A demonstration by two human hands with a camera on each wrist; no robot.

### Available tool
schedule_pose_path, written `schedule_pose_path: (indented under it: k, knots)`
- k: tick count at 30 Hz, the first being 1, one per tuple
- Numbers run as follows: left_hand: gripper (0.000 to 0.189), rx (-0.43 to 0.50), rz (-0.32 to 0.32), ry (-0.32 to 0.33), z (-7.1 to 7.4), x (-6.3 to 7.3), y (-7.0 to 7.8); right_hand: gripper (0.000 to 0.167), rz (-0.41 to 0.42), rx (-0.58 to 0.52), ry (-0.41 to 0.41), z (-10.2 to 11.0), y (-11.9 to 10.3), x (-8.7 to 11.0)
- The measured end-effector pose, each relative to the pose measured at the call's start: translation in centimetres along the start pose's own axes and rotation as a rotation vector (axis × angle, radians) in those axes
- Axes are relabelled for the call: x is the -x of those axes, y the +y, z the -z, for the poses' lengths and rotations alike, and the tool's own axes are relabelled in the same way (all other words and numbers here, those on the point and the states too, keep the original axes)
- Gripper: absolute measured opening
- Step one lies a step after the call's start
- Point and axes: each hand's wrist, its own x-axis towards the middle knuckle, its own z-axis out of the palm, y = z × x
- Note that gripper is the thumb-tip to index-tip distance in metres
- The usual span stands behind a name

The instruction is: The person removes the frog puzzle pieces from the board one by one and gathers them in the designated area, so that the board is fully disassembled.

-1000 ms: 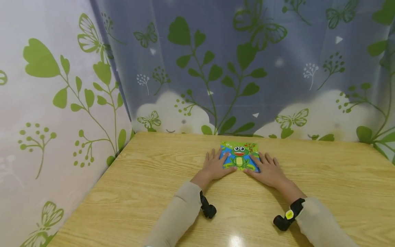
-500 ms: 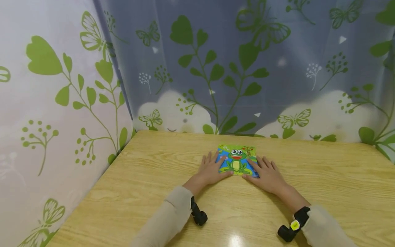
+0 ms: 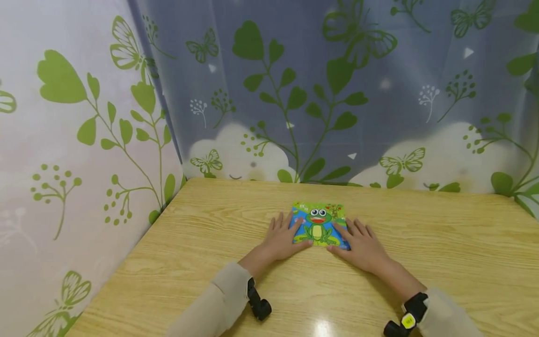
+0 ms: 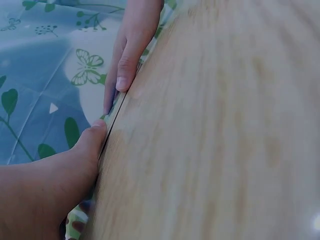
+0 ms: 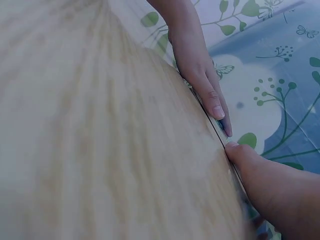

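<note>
A flat, square picture board with a cartoon frog on blue and green [image 3: 317,231] lies on the wooden table, far side up in the head view. My left hand [image 3: 280,242] rests at its left side, fingers spread, with the index finger over the picture and the thumb along the near edge. Mirroring this, my right hand [image 3: 365,248] touches the right side, its fingers also extended. In the left wrist view the board is seen edge-on as a thin strip, between the left thumb [image 4: 91,140] and the right hand [image 4: 136,42]. The outer fingers lie on the tabletop.
The light wood table [image 3: 202,220] stretches around the board. Behind it hangs a blue-grey curtain [image 3: 269,93] with green leaves and butterflies. A pale curtain [image 3: 25,140] of similar print borders the left side. Black wrist cameras [image 3: 258,304] sit below both hands.
Both hands and the frog board have slid together toward the person and slightly left, away from the table's far edge. The spread of the fingers stays much the same.
</note>
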Motion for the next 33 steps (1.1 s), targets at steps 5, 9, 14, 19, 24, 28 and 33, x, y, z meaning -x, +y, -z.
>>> schedule_pose_path:
  k: [5,9,14,19,24,28,33]
  knots:
    - [0.079,-0.019,0.014,-0.003,-0.2,0.9,-0.3,0.072,0.016,0.004,0.003,-0.1,-0.6,0.3]
    - [0.078,-0.023,0.011,-0.005,-0.2,1.7,-0.6,0.072,0.023,0.001,0.005,-0.3,-1.2,0.7]
    - [0.078,-0.021,0.003,0.007,-0.1,2.4,-0.7,0.072,0.02,-0.019,0.001,-0.3,-1.9,1.1]
    - [0.078,-0.029,-0.014,0.02,-0.2,3.2,-0.9,0.073,0.011,-0.028,0.003,-0.3,-2.5,1.5]
    - [0.078,-0.026,-0.026,0.027,-0.3,3.9,-1.1,0.072,0.014,-0.029,0.018,-0.6,-3.1,1.9]
    - [0.078,-0.02,-0.028,0.028,-0.3,4.5,-1.3,0.072,0.015,-0.031,0.028,-0.8,-3.5,2.2]
    - [0.078,-0.018,-0.027,0.038,-0.2,5.2,-1.4,0.072,0.013,-0.036,0.028,-0.7,-4.1,2.4]
